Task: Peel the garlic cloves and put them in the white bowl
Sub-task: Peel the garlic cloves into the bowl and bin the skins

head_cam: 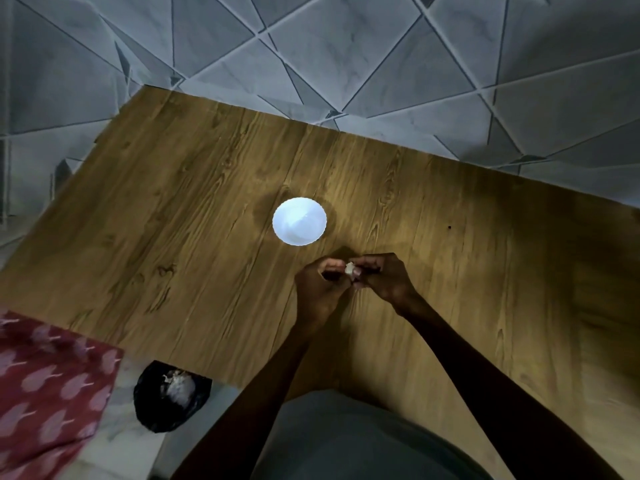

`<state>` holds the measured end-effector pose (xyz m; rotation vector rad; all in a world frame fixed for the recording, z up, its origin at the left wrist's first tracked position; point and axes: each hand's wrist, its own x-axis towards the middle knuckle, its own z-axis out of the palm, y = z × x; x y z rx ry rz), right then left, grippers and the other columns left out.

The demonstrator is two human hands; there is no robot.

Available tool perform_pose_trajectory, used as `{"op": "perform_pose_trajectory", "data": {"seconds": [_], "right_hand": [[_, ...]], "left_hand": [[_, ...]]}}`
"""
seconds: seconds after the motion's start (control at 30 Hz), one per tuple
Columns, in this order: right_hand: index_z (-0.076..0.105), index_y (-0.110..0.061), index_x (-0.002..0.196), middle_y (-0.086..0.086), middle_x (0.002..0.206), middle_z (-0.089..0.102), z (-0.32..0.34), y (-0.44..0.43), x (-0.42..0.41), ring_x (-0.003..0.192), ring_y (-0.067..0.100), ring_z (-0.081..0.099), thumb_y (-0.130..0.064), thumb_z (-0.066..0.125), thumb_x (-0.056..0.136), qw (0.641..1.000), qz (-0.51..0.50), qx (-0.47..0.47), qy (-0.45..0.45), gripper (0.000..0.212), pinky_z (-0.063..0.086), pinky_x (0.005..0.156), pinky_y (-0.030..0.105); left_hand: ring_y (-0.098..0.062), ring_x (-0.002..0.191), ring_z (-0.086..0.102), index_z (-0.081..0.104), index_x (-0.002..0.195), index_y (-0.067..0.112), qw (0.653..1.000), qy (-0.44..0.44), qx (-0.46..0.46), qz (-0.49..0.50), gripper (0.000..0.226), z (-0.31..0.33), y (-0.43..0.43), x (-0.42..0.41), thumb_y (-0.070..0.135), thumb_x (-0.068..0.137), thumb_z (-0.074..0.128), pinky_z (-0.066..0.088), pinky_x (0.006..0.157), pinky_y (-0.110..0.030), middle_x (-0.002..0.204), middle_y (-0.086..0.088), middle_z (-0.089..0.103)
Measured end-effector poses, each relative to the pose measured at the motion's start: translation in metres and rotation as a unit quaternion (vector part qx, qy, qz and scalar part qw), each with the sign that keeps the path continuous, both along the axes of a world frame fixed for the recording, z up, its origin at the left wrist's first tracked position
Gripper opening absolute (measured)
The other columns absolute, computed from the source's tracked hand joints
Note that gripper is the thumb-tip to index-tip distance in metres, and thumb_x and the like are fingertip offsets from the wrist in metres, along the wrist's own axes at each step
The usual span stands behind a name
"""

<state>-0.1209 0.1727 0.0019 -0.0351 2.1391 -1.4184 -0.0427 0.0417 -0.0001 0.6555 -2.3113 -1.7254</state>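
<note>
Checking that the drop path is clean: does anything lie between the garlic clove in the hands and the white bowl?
Nothing visible does. The garlic clove, pinched between the left hand and right hand, is held just on the person's side of the white bowl; only wooden table surface shows between them.

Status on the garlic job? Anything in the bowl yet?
Done: nothing obvious; the white bowl looks empty, though glare washes it out. In hand: left hand and right hand both pinch one garlic clove over the table. Left: finish peeling, drop it in; more garlic sits in the black bag.
</note>
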Motion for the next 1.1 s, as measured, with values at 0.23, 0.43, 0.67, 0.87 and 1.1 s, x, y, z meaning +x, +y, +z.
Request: {"op": "perform_pose_trajectory", "data": {"seconds": [0.23,0.43,0.67,0.87,1.1], "right_hand": [[0.075,-0.004,0.107,0.008,0.090,0.075,0.002,-0.003,0.000,0.067,0.005,0.069,-0.006,0.075,0.085,0.999,0.012,0.019,0.031,0.022,0.058,0.064,0.018],[0.074,-0.001,0.106,0.008,0.091,0.074,0.001,-0.005,-0.002,0.063,0.008,0.068,-0.002,0.074,0.085,0.999,0.010,0.032,0.028,0.021,0.058,0.062,0.017],[0.073,0.005,0.104,0.018,0.092,0.073,0.003,0.001,-0.005,0.076,0.025,0.071,0.000,0.075,0.083,1.000,0.001,0.025,0.007,0.021,0.059,0.060,0.020],[0.074,0.000,0.102,0.017,0.092,0.075,-0.007,0.002,-0.002,0.078,0.026,0.074,-0.004,0.073,0.086,0.997,0.031,0.058,0.026,0.017,0.062,0.075,0.036],[0.075,-0.005,0.106,0.010,0.092,0.076,-0.013,0.005,-0.001,0.078,0.018,0.074,-0.012,0.073,0.087,0.989,0.063,0.113,0.074,0.020,0.060,0.081,0.033]], "left_hand": [[-0.005,0.081,0.070,0.075,0.100,0.007,0.999,-0.003,-0.042,-0.018,0.024,0.002,0.001,-0.001,0.014,0.077,0.080,0.052,0.075,-0.014,0.090,-0.001,0.076],[-0.001,0.077,0.068,0.076,0.097,0.008,0.999,-0.006,-0.041,0.006,0.019,0.004,0.006,-0.002,0.014,0.079,0.078,0.050,0.071,-0.010,0.084,0.005,0.074],[0.001,0.075,0.068,0.076,0.091,0.009,1.000,0.000,-0.014,0.010,0.013,-0.004,0.012,-0.002,0.013,0.079,0.078,0.051,0.071,-0.013,0.080,0.007,0.073],[-0.006,0.076,0.070,0.077,0.091,0.010,0.999,-0.035,0.000,-0.009,0.017,-0.014,0.011,-0.004,0.020,0.078,0.080,0.056,0.073,-0.025,0.081,0.005,0.075],[-0.009,0.086,0.071,0.077,0.099,0.011,0.995,-0.060,0.003,-0.079,0.022,-0.019,-0.007,-0.002,0.009,0.077,0.078,0.056,0.085,-0.032,0.091,0.002,0.076]]}}
